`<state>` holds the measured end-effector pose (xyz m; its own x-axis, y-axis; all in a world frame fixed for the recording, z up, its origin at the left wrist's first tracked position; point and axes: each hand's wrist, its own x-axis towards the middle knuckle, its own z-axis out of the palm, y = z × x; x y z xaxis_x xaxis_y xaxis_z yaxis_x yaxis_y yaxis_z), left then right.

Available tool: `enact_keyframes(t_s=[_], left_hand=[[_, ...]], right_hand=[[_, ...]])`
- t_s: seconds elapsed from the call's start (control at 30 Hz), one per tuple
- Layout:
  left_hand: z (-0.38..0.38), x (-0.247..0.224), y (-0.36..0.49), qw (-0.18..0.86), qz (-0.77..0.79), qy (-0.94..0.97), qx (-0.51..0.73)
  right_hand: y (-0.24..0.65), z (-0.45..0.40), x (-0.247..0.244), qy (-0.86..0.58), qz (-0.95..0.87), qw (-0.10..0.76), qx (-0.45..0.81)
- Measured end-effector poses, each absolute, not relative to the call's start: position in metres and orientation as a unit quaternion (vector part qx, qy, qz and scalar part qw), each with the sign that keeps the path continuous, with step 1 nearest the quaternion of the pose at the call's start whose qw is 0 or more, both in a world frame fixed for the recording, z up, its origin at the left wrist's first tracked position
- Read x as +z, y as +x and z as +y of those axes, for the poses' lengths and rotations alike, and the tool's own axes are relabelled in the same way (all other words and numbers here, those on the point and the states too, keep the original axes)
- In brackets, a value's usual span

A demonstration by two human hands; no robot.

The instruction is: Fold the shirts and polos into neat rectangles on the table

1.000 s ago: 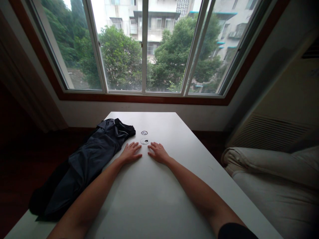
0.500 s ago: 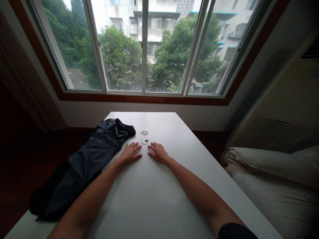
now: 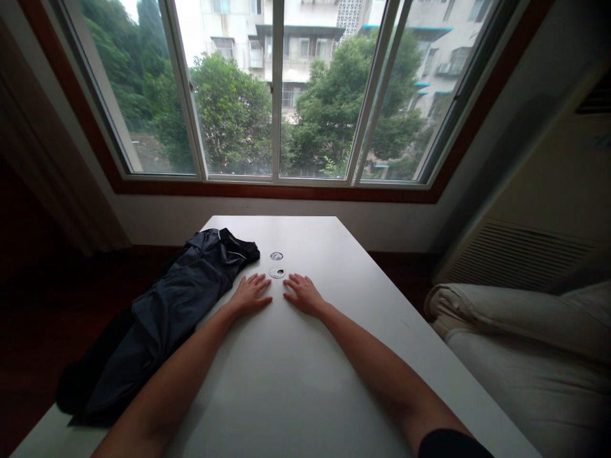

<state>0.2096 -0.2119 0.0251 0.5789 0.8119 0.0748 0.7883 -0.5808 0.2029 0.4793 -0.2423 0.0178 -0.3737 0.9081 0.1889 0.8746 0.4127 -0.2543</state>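
Note:
My left hand [image 3: 250,294] lies palm down on the white table [image 3: 296,369], its fingers spread and nothing in it. Just to its right, across a small gap, my right hand [image 3: 304,294] rests flat with spread fingers, also holding nothing. Beyond the fingertips are two round fittings in the tabletop, a nearer one [image 3: 276,272] with a dark opening and a smaller one [image 3: 276,256] farther off. A dark grey and black garment [image 3: 176,305] lies crumpled along the table's left side, beside my left hand and forearm.
A window [image 3: 277,184] with a brown wooden frame is past the table's far edge. A beige sofa [image 3: 520,356] stands at the right, near a unit with a slatted vent [image 3: 525,254]. A curtain [image 3: 62,165] hangs at the left.

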Motion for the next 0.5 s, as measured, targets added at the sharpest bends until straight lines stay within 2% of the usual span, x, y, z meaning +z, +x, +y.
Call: enact_keyframes(t_s=[0.5], left_hand=[[-0.2117,0.0228,0.2091,0.075,0.452,0.885,0.087]], right_hand=[[0.4777,-0.2462,0.0236,-0.542,-0.825,0.147,0.062]])
